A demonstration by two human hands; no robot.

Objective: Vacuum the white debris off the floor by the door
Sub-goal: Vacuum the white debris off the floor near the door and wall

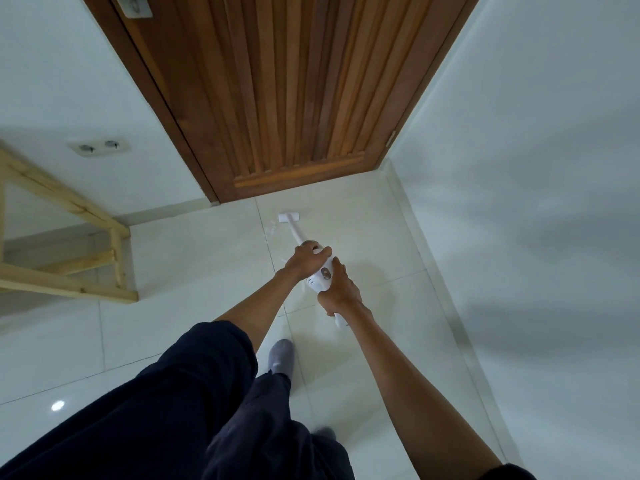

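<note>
I held the vacuum (322, 277) in both hands near the middle of the frame. My left hand (304, 259) was clamped round the upper body, farther up the frame, and my right hand (339, 292) was closed on the grip just below it. The tube ran up and left to the nozzle (288, 217), which sat flat on the floor (363, 237) just below the door (277, 98) at top centre. White debris (270, 232) lay scattered just left of the tube, below the nozzle. My foot (282, 356) in a grey sock stood lower centre. A wooden frame (69, 244) stood at the left edge, with a socket (98, 146) on the wall above it.
</note>
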